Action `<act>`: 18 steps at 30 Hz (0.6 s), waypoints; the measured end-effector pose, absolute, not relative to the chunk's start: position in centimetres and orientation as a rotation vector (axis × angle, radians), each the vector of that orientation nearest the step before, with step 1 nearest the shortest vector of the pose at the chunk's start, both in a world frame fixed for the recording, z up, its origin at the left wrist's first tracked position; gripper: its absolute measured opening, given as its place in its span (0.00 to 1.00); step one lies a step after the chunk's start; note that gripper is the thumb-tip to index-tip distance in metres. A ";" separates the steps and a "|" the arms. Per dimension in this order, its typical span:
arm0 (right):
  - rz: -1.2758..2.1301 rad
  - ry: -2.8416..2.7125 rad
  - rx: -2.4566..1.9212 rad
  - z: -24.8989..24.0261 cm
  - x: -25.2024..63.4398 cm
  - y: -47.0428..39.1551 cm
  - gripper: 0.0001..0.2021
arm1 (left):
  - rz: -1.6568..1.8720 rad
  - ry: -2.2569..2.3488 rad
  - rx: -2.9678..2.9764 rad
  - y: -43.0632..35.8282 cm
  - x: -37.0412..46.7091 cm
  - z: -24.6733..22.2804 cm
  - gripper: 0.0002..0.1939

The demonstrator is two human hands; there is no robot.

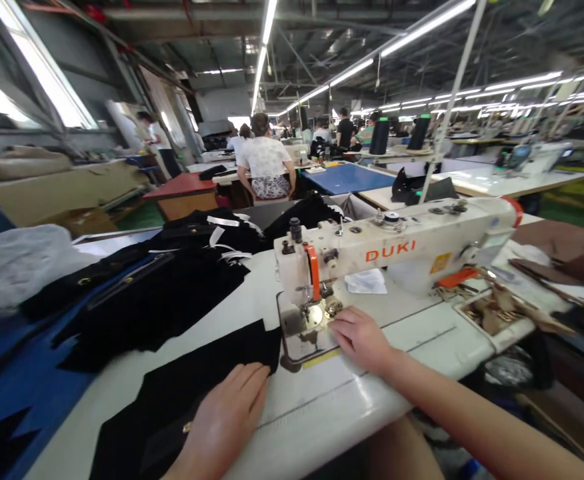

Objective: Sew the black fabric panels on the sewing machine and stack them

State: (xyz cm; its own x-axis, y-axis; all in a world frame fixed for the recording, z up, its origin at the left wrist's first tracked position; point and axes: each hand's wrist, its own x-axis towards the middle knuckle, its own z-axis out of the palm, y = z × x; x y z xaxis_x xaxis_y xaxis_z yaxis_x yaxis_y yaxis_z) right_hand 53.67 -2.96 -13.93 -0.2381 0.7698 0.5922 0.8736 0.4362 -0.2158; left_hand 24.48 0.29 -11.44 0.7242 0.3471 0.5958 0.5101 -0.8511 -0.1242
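My left hand [233, 407] lies flat, unclenched, on black fabric [187, 373]; my right hand [362, 338], fingers bent, rests at the sewing machine [397, 243]; its grip I cannot tell.

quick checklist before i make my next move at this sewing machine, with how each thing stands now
1. Left hand on the cloth: ok, it rests on the near black panel.
2. Right hand well away from the needle area: not ok, its fingertips are close by, just to the right.
3. Black panel placed at the needle area: not ok, it lies to the left.
4. Needle area lit: ok, a bright spot shows there.
5. Needle threaded: cannot tell, too small to see.
6. Space under the machine arm free of scraps: not ok, a white scrap lies there.
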 end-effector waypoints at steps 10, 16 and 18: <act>-0.154 -1.723 -2.115 -12.1 63.0 -0.9 0.09 | -0.817 -0.691 -2.789 0.2 28.1 -12.2 0.20; -0.125 -1.752 -2.093 -12.3 63.0 -0.6 0.08 | -0.746 -0.795 -2.852 0.6 27.3 -12.8 0.18; -0.120 -1.731 -2.073 -12.5 63.1 -0.7 0.08 | -0.715 -0.875 -2.840 0.9 27.1 -13.3 0.17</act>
